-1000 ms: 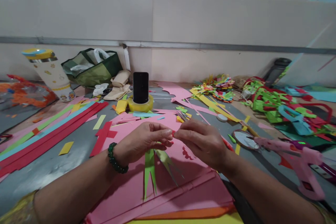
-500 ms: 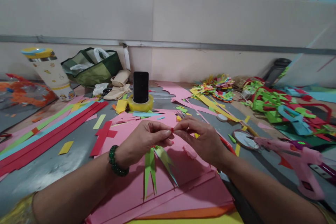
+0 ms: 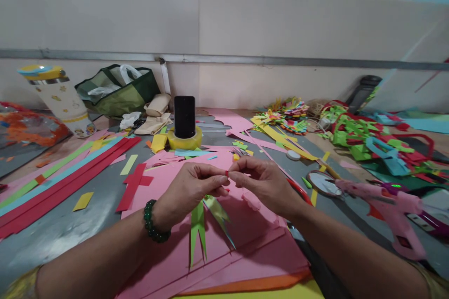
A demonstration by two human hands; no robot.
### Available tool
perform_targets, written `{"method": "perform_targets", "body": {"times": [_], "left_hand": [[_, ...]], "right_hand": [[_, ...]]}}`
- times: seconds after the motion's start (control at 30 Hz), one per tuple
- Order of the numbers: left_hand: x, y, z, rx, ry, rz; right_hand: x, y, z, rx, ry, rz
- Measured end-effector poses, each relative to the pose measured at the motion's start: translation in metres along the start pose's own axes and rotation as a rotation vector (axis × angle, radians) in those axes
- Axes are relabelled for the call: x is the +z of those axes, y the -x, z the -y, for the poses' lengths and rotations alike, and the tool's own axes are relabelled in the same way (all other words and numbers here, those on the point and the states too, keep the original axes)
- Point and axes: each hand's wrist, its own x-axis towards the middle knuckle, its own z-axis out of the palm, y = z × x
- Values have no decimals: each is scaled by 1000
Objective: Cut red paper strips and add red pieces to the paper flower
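Observation:
My left hand (image 3: 196, 183) and my right hand (image 3: 261, 182) meet fingertip to fingertip above a stack of pink sheets (image 3: 175, 247). Between the two pinches shows a tiny red piece (image 3: 227, 174), seemingly paper; most of it is covered by my fingers. Below my left hand, green forked paper strips (image 3: 198, 229) and a pale green one (image 3: 218, 212) spread over the pink sheet. Whether my left hand also holds them I cannot tell. A scalloped pink cutout (image 3: 251, 200) lies under my right hand.
A phone (image 3: 184, 117) stands in a yellow tape roll (image 3: 184, 139). At right lie a pink glue gun (image 3: 393, 212) and a round tape roll (image 3: 323, 182). Red paper strips (image 3: 70, 187) stretch across the left. A tumbler (image 3: 61, 103) and green bag (image 3: 119, 91) stand behind.
Both hands stay pinched together at nearly the same place, with the right fingers slightly shifted on the red piece. The whole view has moved a little, so things sit slightly further left.

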Motion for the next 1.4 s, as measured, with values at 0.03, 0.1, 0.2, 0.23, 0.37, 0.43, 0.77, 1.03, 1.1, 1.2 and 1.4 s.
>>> {"method": "perform_targets", "body": {"times": [0.03, 0.1, 0.2, 0.23, 0.37, 0.43, 0.77, 1.03, 1.1, 1.2, 1.4], "left_hand": [[0, 0, 0, 5, -17, 1], [1, -1, 1, 19, -52, -4], [2, -1, 0, 51, -118, -24], [2, 0, -1, 63, -140, -31], [4, 1, -3, 97, -199, -57], [4, 1, -2, 111, -212, -64], [0, 1, -1, 37, -95, -22], [1, 2, -2, 46, -144, -43], [1, 1, -2, 44, -135, -34], [0, 1, -2, 48, -121, -15], [0, 1, -2, 34, -102, -18]], "right_hand": [[0, 0, 0, 14, -12, 0], [1, -1, -2, 39, -36, -4], [2, -1, -4, 46, -72, -2], [2, -1, -4, 44, -80, -2], [3, -1, -6, 47, -96, -27], [4, -1, -6, 53, -112, -25], [1, 0, -3, -42, -54, 19], [2, 1, -3, -31, -60, 5], [2, 1, -2, -28, -58, 9], [2, 0, -2, -26, -57, 12], [2, 0, -2, -26, -65, 17]]}}
